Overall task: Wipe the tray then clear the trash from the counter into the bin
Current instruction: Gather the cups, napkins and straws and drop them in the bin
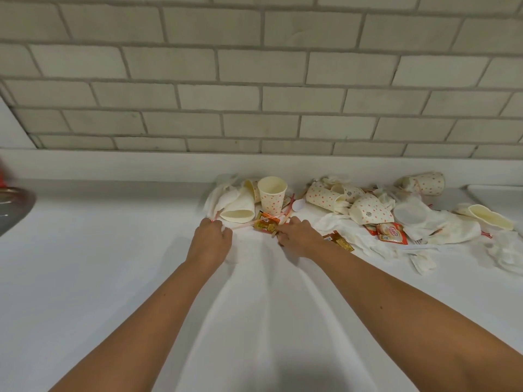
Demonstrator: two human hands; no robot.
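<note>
1. The person is reaching both bare arms out over the white counter (85, 264) toward a big mess of trash by the brick wall.
2. A lot of trash is still lying on the counter, so I think the clearing part is only starting.
3. A corner of a white flat tray (498, 190) is peeking in far off to the right of both hands. I cannot tell if it is wiped yet.
4. I am not seeing any bin here.
5. The left hand (210, 240) is curled into a loose fist. It seems to be pinching one end of a thin pink-and-white straw (243, 224), but the fingertips are hidden, so I cannot be sure.
6. The right hand (295, 236) is curling down too. Its fingers are touching a small orange and gold packet (264, 224) that is lying between the two hands. I cannot tell if it is gripping the packet yet.
7. Just past the hands, a white paper cup with red dots (272, 195) is standing up, and a plain cream paper cup (239, 207) is lying on its side next to it.
8. To the right of the right hand, more dotted cups, crumpled white napkins (452, 227) and a red creamer packet (392, 233) are waiting in a heap.
9. All of that is left to go in the bin.
</note>
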